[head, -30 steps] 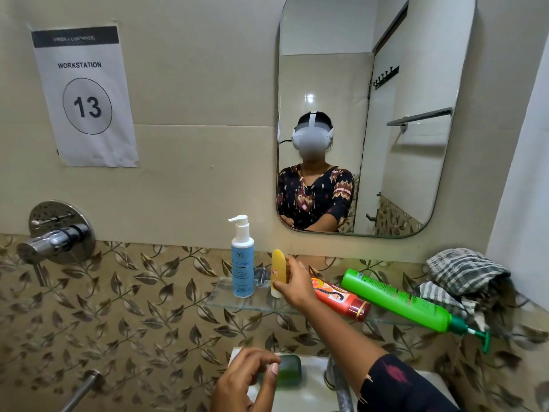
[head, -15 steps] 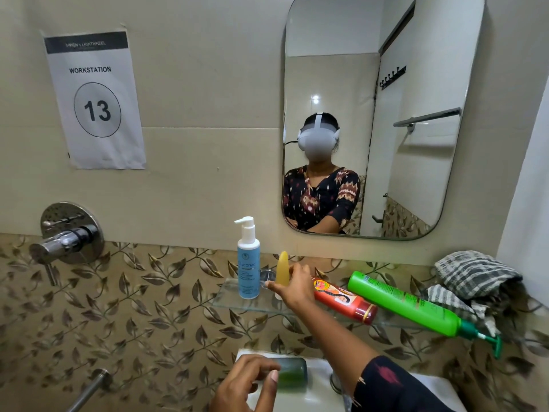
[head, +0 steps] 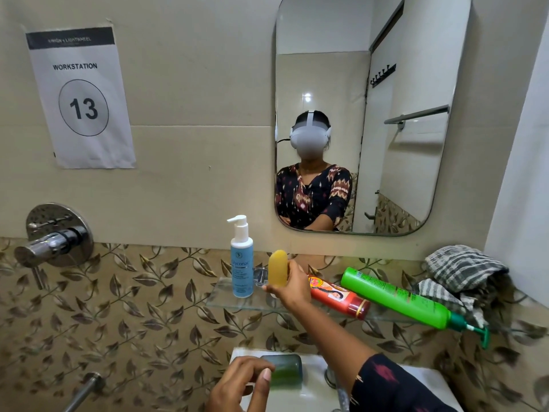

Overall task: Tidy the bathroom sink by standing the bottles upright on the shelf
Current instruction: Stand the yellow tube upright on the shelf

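A glass shelf (head: 228, 296) runs along the wall under the mirror. A blue pump bottle (head: 242, 263) stands upright at its left end. Right beside it, my right hand (head: 292, 288) is wrapped around the lower part of a small yellow tube (head: 278, 267), which is upright on the shelf. A red bottle (head: 338, 298) lies on its side to the right of my hand. Further right, a long green pump bottle (head: 395, 298) lies flat too, its pump sticking out past the shelf. My left hand (head: 237, 385) rests with curled fingers on the sink rim and holds nothing.
A dark green soap bar (head: 286, 371) lies on the white sink (head: 315, 394) by my left hand. A checked cloth (head: 463, 270) is bunched at the shelf's right end. The chrome wall tap (head: 50, 242) sticks out at the left, and the mirror (head: 416, 84) hangs above.
My right hand stays on the yellow tube beside the blue bottle, and the tube now stands straighter. My left hand stays by the soap. The view has shifted slightly.
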`<state>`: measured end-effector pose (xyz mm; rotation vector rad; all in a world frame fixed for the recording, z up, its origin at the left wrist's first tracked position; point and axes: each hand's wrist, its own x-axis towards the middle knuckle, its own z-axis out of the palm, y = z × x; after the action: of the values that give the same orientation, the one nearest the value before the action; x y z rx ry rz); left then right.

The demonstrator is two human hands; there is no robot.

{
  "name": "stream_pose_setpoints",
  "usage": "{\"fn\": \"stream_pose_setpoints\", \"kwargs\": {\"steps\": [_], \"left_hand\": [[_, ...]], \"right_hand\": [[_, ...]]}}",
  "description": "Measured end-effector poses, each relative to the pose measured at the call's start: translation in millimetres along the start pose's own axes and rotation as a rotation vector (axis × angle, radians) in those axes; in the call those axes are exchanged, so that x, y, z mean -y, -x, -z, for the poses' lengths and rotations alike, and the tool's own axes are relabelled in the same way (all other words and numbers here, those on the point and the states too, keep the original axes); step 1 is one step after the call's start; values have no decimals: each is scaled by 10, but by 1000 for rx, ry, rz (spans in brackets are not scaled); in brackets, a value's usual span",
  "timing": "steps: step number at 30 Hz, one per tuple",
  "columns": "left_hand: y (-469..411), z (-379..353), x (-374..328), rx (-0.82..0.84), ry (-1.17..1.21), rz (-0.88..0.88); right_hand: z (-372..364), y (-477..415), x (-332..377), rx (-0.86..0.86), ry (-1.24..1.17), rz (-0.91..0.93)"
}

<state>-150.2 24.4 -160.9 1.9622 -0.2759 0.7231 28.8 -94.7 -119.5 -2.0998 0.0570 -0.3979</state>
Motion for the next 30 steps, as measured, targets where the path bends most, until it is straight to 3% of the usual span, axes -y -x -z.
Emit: {"fn": "stream_pose_setpoints", "kwargs": {"steps": [11, 17, 22, 26, 30], "left_hand": [[6, -3, 9, 38, 4, 35], [14, -103, 46, 61, -7, 4], [-27, -114, -10, 106, 26, 66], [-40, -133, -24, 140, 66, 82], [-54, -150, -49, 154, 68, 107]], "right_hand": [[-173, -2, -34, -77, 53, -28], [-103, -39, -94, 10, 11, -57], [285, 54, -34, 24, -90, 69], [832, 157, -77, -125, 266, 167], [1189, 373, -313, -101, 599, 133]]}}
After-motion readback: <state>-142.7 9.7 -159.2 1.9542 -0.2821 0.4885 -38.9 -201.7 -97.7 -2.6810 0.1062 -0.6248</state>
